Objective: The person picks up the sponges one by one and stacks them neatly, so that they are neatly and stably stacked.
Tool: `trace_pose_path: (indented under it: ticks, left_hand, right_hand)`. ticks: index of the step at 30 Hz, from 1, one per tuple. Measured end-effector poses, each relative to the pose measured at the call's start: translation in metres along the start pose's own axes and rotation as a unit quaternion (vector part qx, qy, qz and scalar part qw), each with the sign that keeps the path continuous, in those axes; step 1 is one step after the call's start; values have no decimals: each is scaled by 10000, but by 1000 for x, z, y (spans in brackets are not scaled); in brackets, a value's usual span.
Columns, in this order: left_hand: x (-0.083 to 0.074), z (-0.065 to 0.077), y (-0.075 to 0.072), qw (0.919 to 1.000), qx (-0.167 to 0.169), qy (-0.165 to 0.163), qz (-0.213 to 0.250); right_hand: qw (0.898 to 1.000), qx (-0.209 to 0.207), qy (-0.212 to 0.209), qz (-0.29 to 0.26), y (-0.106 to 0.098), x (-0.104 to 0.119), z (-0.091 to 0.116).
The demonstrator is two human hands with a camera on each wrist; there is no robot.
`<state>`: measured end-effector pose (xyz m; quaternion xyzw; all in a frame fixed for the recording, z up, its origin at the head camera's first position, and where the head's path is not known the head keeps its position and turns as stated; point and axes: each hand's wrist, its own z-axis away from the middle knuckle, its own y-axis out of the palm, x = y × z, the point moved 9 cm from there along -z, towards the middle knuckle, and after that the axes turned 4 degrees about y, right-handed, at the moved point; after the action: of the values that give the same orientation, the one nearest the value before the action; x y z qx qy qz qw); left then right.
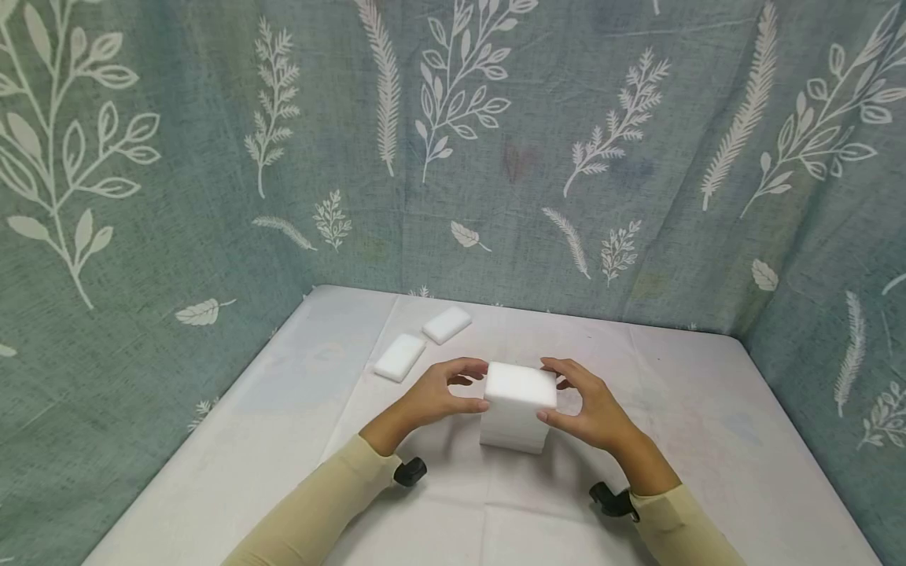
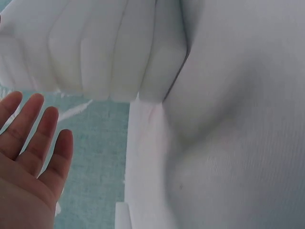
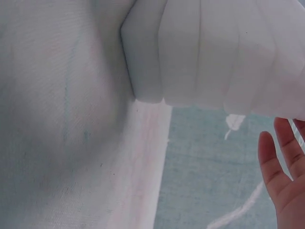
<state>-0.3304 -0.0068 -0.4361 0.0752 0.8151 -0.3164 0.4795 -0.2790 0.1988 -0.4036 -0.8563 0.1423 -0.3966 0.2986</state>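
Note:
A stack of several white foam sponges (image 1: 513, 424) stands upright on the cloth-covered table, its layers lying flat on one another. The top sponge (image 1: 521, 384) lies between the two hands. My left hand (image 1: 440, 395) is at its left end, thumb and fingertips spread apart right at the edge. In the left wrist view, the fingers (image 2: 47, 138) are loosely extended beside the stack. My right hand (image 1: 589, 405) pinches the right end of the top sponge, thumb over the front face and index finger at the back edge. Its other fingers (image 3: 287, 148) reach up near the upper layers.
Two more white sponges lie flat behind the left hand, one nearer (image 1: 400, 358) and one farther back (image 1: 447, 325). A pale cloth covers the table (image 1: 679, 393). Leaf-patterned green curtains (image 1: 481, 196) hang along its back and sides.

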Motion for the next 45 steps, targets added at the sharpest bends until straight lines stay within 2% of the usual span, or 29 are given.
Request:
trace_pose_path:
  ticks: [8, 11, 15, 17, 20, 23, 27, 30, 34, 39, 41, 45]
  left_hand:
    - [4, 10, -20, 9998, -1, 134, 130]
    - [8, 13, -31, 9998, -128, 51, -143]
    - [18, 17, -52, 9944, -462, -197, -931]
    - [26, 19, -64, 9865, -672, -428, -1430]
    - [38, 23, -82, 9691, -887, -812, -2152]
    - [51, 28, -95, 9560, -990, -1191, -2491]
    - [69, 34, -107, 9484, -1104, -1583, -2516]
    - [81, 39, -114, 9398, -1187, -1875, -2598]
    - [96, 45, -124, 9227, -1409, -2387, -2679]
    - [111, 52, -135, 9011, -1745, -3058, -2531]
    - [115, 54, -137, 8950, -1733, -3213, -2564]
    - [122, 53, -135, 8878, -1513, -3348, -2772]
  right_hand:
    - [9990, -277, -276, -213, -4, 3, 0]
    - [9987, -378, -278, -211, -6, 3, 1]
    - [9987, -416, -204, -228, -8, 0, 2]
    - [9988, -395, -143, -249, -8, -2, 2]
    - [9988, -392, -117, -250, -8, -4, 1]
    - [9987, -423, -141, -257, -10, -4, 0]
    - [9984, -452, -169, -279, -10, -4, -2]
    - [9984, -461, -129, -305, -9, -6, -2]
    - [9983, -488, -56, -312, -8, -8, -1]
    - [9975, -605, -172, -312, -10, -6, -2]
    - [9972, -645, -202, -321, -12, -5, -2]
    - [9977, -564, -105, -366, -11, -7, -1]
